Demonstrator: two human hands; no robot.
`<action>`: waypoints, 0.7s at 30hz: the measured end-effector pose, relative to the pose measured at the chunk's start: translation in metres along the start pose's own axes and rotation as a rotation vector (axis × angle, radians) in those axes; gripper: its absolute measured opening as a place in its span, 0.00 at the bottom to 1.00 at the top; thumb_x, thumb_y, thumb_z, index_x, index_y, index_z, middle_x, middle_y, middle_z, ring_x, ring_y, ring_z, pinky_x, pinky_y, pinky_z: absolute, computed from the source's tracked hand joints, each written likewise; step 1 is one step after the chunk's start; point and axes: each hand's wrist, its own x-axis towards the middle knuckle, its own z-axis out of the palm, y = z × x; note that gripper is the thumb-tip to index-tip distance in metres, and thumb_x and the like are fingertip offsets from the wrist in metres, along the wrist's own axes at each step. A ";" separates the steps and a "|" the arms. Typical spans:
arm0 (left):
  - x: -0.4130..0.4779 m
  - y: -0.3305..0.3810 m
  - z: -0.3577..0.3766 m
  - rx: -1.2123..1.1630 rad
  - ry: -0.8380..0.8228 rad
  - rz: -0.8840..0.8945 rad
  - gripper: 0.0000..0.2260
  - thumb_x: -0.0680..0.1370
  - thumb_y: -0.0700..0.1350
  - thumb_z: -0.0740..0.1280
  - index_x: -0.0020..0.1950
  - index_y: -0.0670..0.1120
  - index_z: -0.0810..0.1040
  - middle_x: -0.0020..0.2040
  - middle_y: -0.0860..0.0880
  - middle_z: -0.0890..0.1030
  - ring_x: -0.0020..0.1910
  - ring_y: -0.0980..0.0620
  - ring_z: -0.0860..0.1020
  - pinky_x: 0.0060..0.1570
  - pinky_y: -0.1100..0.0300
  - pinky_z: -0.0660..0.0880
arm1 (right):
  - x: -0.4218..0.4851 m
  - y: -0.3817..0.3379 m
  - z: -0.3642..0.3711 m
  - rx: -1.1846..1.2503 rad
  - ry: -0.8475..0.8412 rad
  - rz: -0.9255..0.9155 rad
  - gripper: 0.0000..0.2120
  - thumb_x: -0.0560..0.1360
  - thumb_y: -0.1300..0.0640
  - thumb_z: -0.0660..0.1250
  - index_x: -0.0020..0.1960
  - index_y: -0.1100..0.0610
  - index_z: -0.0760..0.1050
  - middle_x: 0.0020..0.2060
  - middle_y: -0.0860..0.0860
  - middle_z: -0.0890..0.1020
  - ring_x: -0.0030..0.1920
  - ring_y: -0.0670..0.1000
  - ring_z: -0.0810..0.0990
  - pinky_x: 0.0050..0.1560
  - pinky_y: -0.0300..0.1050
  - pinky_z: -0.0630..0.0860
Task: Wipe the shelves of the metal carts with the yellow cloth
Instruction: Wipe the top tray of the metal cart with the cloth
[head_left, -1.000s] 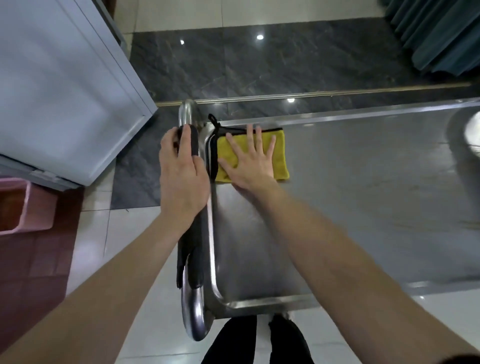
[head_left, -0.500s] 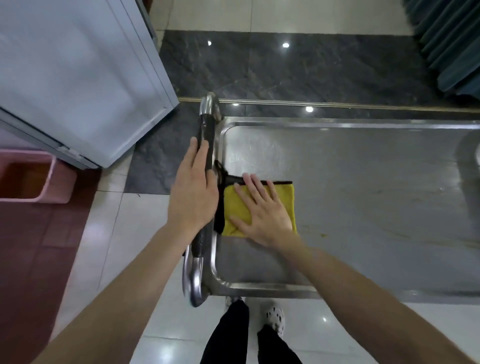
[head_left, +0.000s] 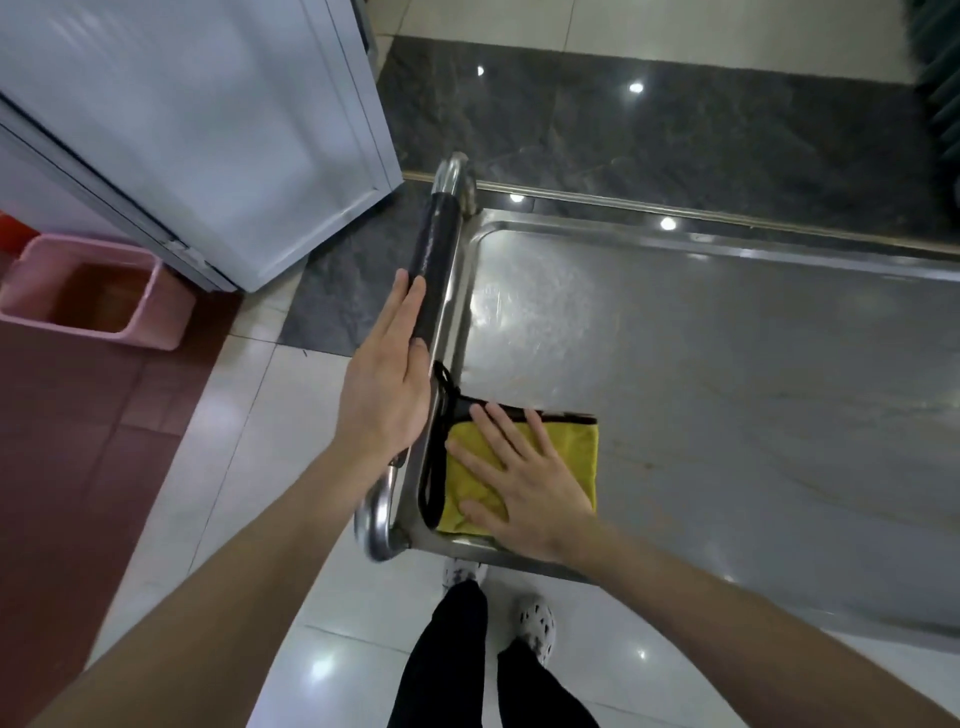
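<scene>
- While the person stands at the handle end of the metal cart (head_left: 675, 224), the right hand (head_left: 524, 483) lies flat on the yellow cloth (head_left: 577, 451), fingers spread wide, pressing it down rather than gripping it.
- The cloth sits in the near left corner of the top shelf (head_left: 727, 405), its black-trimmed edge touching the raised rim beside the handle (head_left: 435, 249).
- The left hand (head_left: 384, 395) rests on that black-sleeved handle with fingers straight along it; I cannot tell whether the thumb wraps underneath.
- To my eye only the left strip of this shelf looks dealt with. The wide stretch to the right, with faint smears, seems yet to be wiped.
- Any lower shelves are out of sight, so I'd judge the job to be at an early stage.
- A pink bin (head_left: 88, 296) and a white cabinet (head_left: 208, 130) stand to the left.
</scene>
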 end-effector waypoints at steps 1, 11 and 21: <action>0.000 -0.001 0.001 0.003 0.005 -0.001 0.26 0.88 0.39 0.55 0.87 0.50 0.61 0.88 0.54 0.56 0.68 0.65 0.69 0.58 0.85 0.60 | 0.015 0.016 -0.004 -0.007 0.024 0.001 0.35 0.84 0.27 0.42 0.87 0.40 0.43 0.87 0.53 0.40 0.85 0.53 0.34 0.83 0.67 0.40; -0.002 -0.005 -0.005 0.209 -0.077 -0.039 0.27 0.89 0.50 0.53 0.89 0.57 0.50 0.88 0.62 0.46 0.54 0.47 0.83 0.48 0.47 0.84 | 0.093 0.058 -0.023 0.007 0.162 0.148 0.34 0.86 0.33 0.40 0.88 0.45 0.46 0.87 0.55 0.45 0.86 0.56 0.37 0.83 0.67 0.43; -0.001 -0.010 0.002 0.209 -0.020 0.038 0.28 0.88 0.48 0.53 0.89 0.54 0.52 0.88 0.59 0.49 0.50 0.48 0.83 0.44 0.49 0.84 | 0.075 0.082 -0.022 -0.030 0.108 0.083 0.34 0.83 0.25 0.43 0.86 0.35 0.47 0.87 0.51 0.45 0.86 0.54 0.38 0.83 0.69 0.42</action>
